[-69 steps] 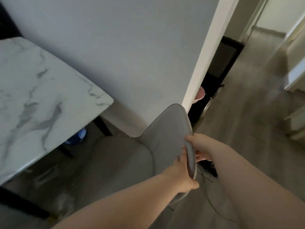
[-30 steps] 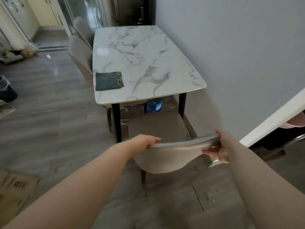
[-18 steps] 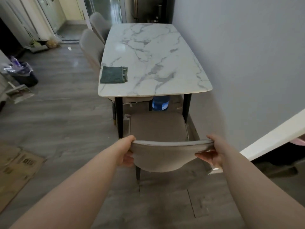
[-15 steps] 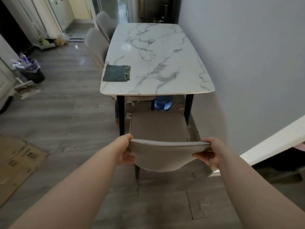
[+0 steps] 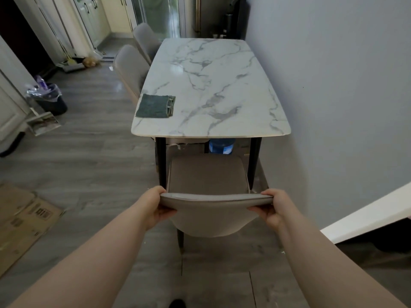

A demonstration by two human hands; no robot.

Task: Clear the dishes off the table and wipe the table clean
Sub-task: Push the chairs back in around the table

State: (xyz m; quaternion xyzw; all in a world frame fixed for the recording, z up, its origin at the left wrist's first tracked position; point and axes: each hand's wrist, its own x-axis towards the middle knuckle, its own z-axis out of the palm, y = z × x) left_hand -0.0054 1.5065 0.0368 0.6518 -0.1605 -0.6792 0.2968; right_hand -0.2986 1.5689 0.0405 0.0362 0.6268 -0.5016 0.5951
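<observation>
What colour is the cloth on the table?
Dark green cloth, seen best in the head view.

1. Blue water bottle (image 5: 222, 146): top hidden behind table (image 5: 211, 96) edge, only lower part shows.
2. Flat cardboard (image 5: 22, 221): cut by left edge; print too small to read.
3. Near chair (image 5: 209, 174): front legs hidden under seat.
4. Small dark shape (image 5: 176, 304), btm edge: cut off, can't tell what.
</observation>
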